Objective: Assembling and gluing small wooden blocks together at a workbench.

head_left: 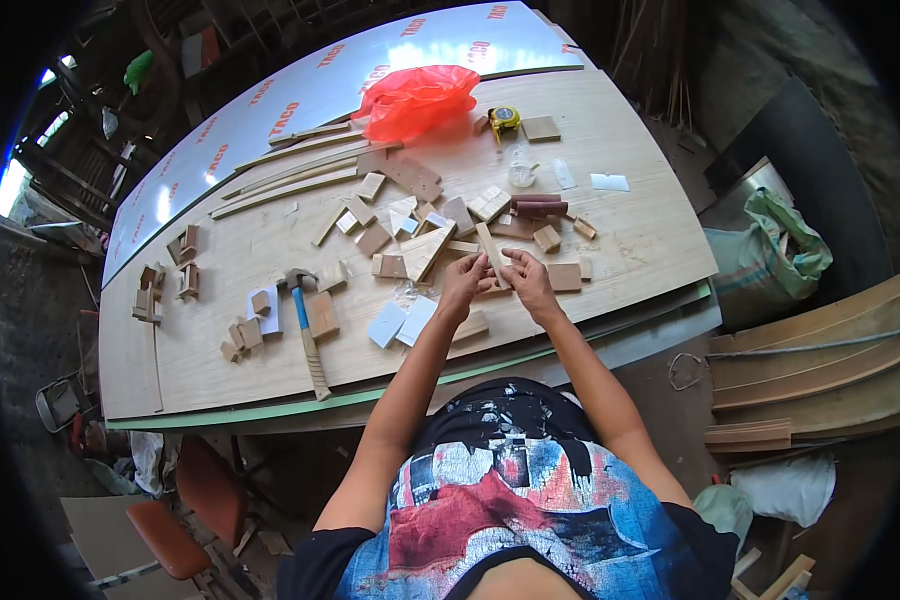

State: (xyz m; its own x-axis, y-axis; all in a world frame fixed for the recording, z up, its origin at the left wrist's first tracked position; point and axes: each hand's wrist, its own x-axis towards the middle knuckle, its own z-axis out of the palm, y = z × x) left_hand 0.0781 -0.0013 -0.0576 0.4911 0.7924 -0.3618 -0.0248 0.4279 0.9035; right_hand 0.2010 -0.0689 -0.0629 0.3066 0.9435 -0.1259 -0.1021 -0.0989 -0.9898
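Observation:
Between my two hands is a narrow, light wooden strip [489, 247], tilted with its far end up and to the left. The fingers of my left hand [462, 284] close on its left side near the lower end. From the other side, my right hand [531, 283] grips it with thumb and fingertips. Around them lie loose wood blocks, among them a wider plank piece [430, 250], a small block [547, 238] and a flat brown piece [564, 276]. Two white square tiles or cards [402, 322] rest near my left wrist.
A claw hammer [305, 330] with a blue and tan handle lies to the left, near small blocks [246, 333]. Small wooden assemblies [187, 280] stand farther left. Long strips [290, 185], a red plastic bag [420, 102] and a yellow tape measure [504, 119] are toward the back.

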